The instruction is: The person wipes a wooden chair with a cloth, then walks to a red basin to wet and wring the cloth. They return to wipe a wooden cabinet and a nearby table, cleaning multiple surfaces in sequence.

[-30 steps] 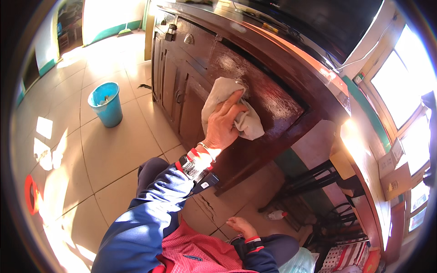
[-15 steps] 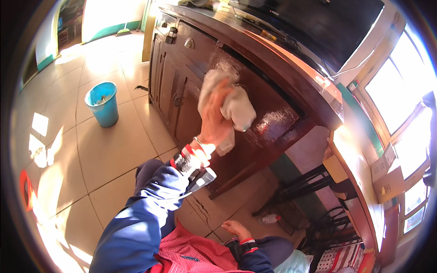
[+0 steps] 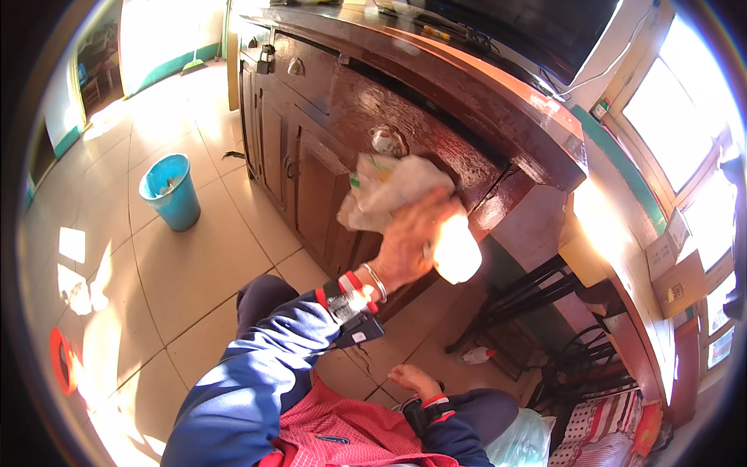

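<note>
My left hand (image 3: 416, 241) grips a whitish wiping cloth (image 3: 389, 187) with small green and yellow marks and holds it against the front of a dark brown wooden cabinet (image 3: 319, 167). Part of the cloth hangs below the fingers, bright in the sun. Just above the cloth is a metal cup-shaped drawer pull (image 3: 387, 140). My right hand (image 3: 416, 380) rests low by my right knee, its fingers curled in loosely, with nothing visible in them. Both wrists wear bands, and a small dark device (image 3: 359, 331) hangs at the left one.
A blue bin (image 3: 173, 194) with rubbish stands on the tiled floor to the left. On the cabinet top sits a television (image 3: 529, 31). To the right are a wooden desk (image 3: 615, 265) under the window, a cardboard box (image 3: 677, 284), black metal legs and a white bottle (image 3: 477, 356).
My left hand and the cloth have moved down and right over the cabinet front, uncovering the drawer pull. My right hand's fingers have curled in. The view has shifted slightly.
</note>
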The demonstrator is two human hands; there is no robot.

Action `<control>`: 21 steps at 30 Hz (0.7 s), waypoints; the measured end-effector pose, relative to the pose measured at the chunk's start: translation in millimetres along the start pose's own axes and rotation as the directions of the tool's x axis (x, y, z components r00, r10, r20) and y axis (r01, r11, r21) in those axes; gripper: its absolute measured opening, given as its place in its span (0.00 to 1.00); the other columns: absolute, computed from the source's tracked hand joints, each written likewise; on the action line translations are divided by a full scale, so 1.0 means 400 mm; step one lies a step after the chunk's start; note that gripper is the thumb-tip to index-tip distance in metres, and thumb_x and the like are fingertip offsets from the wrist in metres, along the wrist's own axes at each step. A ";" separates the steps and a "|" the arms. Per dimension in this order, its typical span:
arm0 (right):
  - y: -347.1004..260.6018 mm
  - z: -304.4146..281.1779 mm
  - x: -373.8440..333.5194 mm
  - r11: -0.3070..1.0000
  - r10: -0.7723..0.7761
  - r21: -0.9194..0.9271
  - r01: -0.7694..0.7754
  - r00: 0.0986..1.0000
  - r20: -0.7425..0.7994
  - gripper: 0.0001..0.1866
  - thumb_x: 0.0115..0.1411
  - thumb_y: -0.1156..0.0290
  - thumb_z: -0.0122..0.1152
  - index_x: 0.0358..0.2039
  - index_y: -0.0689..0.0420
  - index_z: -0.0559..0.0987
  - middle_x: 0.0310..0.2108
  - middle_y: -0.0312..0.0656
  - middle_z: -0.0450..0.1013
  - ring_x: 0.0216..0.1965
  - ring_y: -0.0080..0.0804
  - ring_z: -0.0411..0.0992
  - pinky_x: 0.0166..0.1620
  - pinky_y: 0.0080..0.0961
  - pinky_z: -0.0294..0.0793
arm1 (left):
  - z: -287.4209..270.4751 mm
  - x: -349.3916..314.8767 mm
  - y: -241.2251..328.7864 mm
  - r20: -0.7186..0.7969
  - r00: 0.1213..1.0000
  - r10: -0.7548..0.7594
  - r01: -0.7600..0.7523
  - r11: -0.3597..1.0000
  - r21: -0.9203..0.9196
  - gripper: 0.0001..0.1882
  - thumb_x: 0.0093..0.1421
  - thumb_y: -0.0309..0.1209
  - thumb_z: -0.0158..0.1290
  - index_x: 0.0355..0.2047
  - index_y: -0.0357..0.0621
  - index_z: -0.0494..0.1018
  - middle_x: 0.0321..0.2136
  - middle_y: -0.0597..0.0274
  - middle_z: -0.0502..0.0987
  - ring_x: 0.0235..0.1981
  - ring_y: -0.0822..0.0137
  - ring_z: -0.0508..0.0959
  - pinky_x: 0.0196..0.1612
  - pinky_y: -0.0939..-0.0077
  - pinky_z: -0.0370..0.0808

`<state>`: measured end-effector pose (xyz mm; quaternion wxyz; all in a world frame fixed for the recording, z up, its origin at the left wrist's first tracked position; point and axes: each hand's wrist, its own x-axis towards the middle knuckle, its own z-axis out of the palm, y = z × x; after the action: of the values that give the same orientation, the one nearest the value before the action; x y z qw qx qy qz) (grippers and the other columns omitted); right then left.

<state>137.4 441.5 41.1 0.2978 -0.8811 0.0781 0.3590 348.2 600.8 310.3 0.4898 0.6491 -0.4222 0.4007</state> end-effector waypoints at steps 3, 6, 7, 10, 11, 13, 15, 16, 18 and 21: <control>-0.016 -0.011 -0.005 1.000 0.007 -0.018 -0.007 1.000 0.010 0.22 0.57 0.53 0.53 0.41 0.58 0.76 0.35 0.49 0.76 0.38 0.41 0.74 0.42 0.32 0.72 | 0.026 -0.078 0.033 0.137 0.987 0.085 -0.062 0.984 -0.170 0.19 0.48 0.29 0.55 0.43 0.45 0.68 0.53 0.52 0.67 0.50 0.56 0.72 0.49 0.63 0.68; -0.017 -0.012 -0.019 0.998 -0.025 -0.054 0.024 0.999 -0.027 0.20 0.57 0.54 0.53 0.39 0.57 0.77 0.29 0.46 0.75 0.31 0.39 0.74 0.37 0.34 0.72 | 0.045 -0.080 0.033 0.048 0.995 0.091 -0.077 0.967 -0.245 0.19 0.49 0.29 0.55 0.43 0.46 0.69 0.53 0.54 0.68 0.48 0.57 0.73 0.49 0.65 0.68; -0.014 -0.010 -0.024 0.997 -0.043 -0.067 0.039 0.997 -0.057 0.19 0.57 0.54 0.53 0.39 0.56 0.77 0.25 0.45 0.75 0.28 0.38 0.74 0.34 0.35 0.72 | 0.042 -0.066 0.031 0.105 0.994 -0.023 0.070 0.881 -0.468 0.20 0.52 0.30 0.54 0.46 0.44 0.66 0.49 0.55 0.69 0.46 0.60 0.73 0.48 0.68 0.68; 0.003 0.001 -0.037 0.985 -0.147 0.059 0.161 0.971 -0.191 0.18 0.57 0.54 0.53 0.37 0.56 0.77 0.24 0.46 0.74 0.26 0.38 0.72 0.32 0.36 0.70 | 0.012 0.007 0.034 0.307 0.908 -0.286 0.245 -0.235 -0.941 0.26 0.58 0.31 0.50 0.56 0.38 0.59 0.40 0.60 0.69 0.41 0.69 0.70 0.46 0.76 0.68; 0.009 0.003 -0.034 0.985 -0.170 -0.040 0.165 0.962 -0.212 0.19 0.57 0.53 0.53 0.36 0.56 0.77 0.24 0.46 0.74 0.26 0.41 0.72 0.31 0.38 0.69 | -0.028 0.038 0.019 0.037 0.959 -0.280 0.168 0.463 -0.870 0.27 0.56 0.33 0.52 0.55 0.37 0.60 0.45 0.56 0.67 0.47 0.65 0.68 0.49 0.72 0.67; 0.023 0.009 -0.032 0.986 -0.167 -0.026 0.165 0.965 -0.202 0.19 0.57 0.52 0.52 0.33 0.57 0.77 0.24 0.47 0.75 0.26 0.43 0.73 0.31 0.39 0.69 | -0.066 0.105 0.016 -0.237 0.961 -0.145 0.014 0.877 -0.481 0.31 0.52 0.37 0.56 0.54 0.37 0.62 0.55 0.51 0.61 0.56 0.59 0.63 0.56 0.67 0.62; 0.033 0.016 -0.027 0.982 -0.182 -0.081 0.170 0.966 -0.181 0.20 0.56 0.52 0.50 0.26 0.57 0.78 0.22 0.47 0.74 0.27 0.46 0.73 0.31 0.41 0.69 | -0.074 0.164 0.026 -0.316 0.926 -0.209 0.069 0.912 -0.403 0.35 0.50 0.38 0.58 0.56 0.38 0.59 0.60 0.50 0.55 0.60 0.57 0.59 0.60 0.66 0.57; 0.035 0.019 -0.023 0.980 -0.195 -0.087 0.180 0.955 -0.224 0.20 0.56 0.52 0.50 0.24 0.57 0.77 0.21 0.48 0.73 0.26 0.46 0.73 0.31 0.41 0.69 | -0.069 0.186 0.038 -0.320 0.911 -0.259 0.128 0.917 -0.378 0.36 0.50 0.37 0.58 0.57 0.38 0.57 0.60 0.50 0.53 0.61 0.57 0.56 0.61 0.66 0.54; 0.035 0.027 -0.019 0.974 -0.223 -0.117 0.197 0.930 -0.291 0.20 0.56 0.53 0.50 0.21 0.57 0.77 0.19 0.48 0.73 0.25 0.47 0.72 0.30 0.41 0.69 | -0.053 0.208 0.074 -0.284 0.940 -0.190 0.162 0.980 -0.119 0.41 0.49 0.32 0.58 0.60 0.38 0.50 0.61 0.45 0.48 0.63 0.51 0.49 0.63 0.61 0.47; 0.024 0.033 -0.022 0.972 -0.233 -0.112 0.205 0.894 -0.383 0.19 0.54 0.53 0.53 0.22 0.57 0.78 0.23 0.50 0.74 0.28 0.49 0.73 0.31 0.43 0.69 | -0.001 0.230 0.119 -0.242 0.950 -0.199 0.207 0.978 0.008 0.45 0.47 0.31 0.59 0.61 0.37 0.46 0.62 0.43 0.46 0.63 0.48 0.47 0.64 0.58 0.46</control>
<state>119.7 440.5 35.2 0.2839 -0.9481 0.0243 0.1412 333.1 578.9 410.6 0.5648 0.6441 -0.2841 0.4306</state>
